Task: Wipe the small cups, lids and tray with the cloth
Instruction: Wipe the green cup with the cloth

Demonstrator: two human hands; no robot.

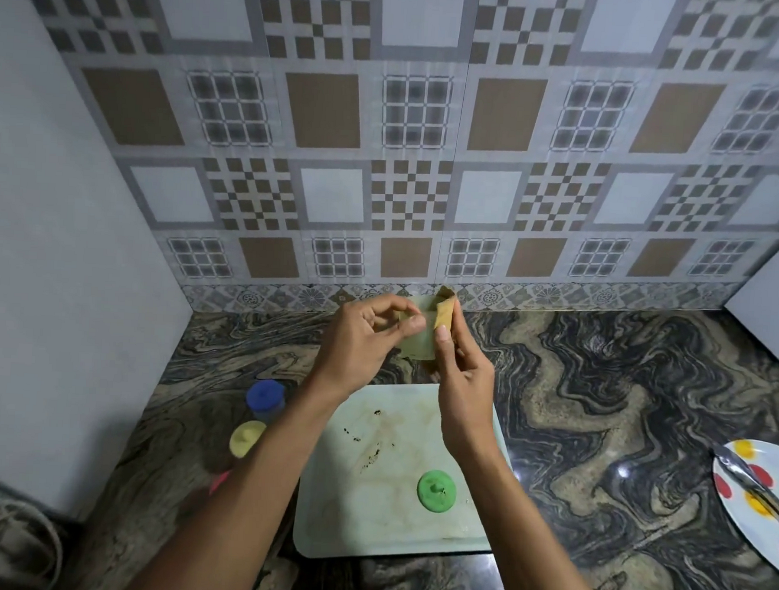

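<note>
two bare hands raised above dark marbled counter (599,396), close to patterned tiled wall (415,115). left hand (363,338): fingers (415,324) curled, pinching small clear cup (419,343). right hand (461,389): fingers closed round brownish cloth (445,313), cloth pressed against cup's side. below hands, pale stained tray (388,534) flat on counter, green lid (437,490) lying on it. left of tray: blue-lidded cup (265,399), yellow-lidded cup (245,438) just nearer camera. far right: spotted plate (737,507) carrying metal tongs (748,478).
</note>
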